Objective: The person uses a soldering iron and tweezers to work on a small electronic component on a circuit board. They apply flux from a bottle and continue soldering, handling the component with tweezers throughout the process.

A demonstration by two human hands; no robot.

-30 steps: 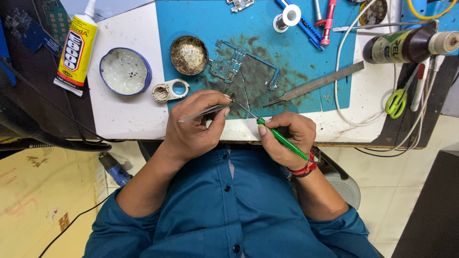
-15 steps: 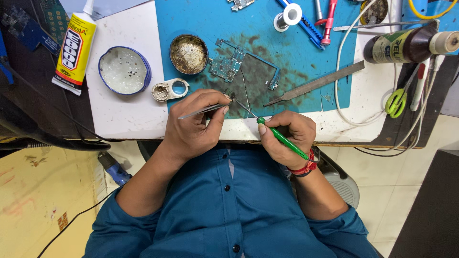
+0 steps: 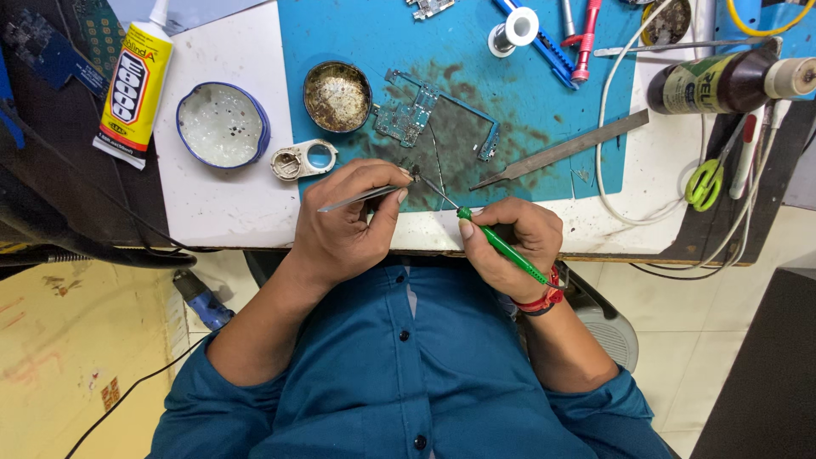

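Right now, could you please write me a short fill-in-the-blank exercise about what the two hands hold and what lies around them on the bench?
1. The left hand holds metal tweezers, and the right hand holds a thin tool with a ____ handle.
2. The circuit board lies on a ____ mat.
3. The scissors at the right have ____ handles.

Missing words: green; blue; green

Circuit board (image 3: 406,119) on mat (image 3: 382,42), between tin (image 3: 337,95) and file (image 3: 561,151)
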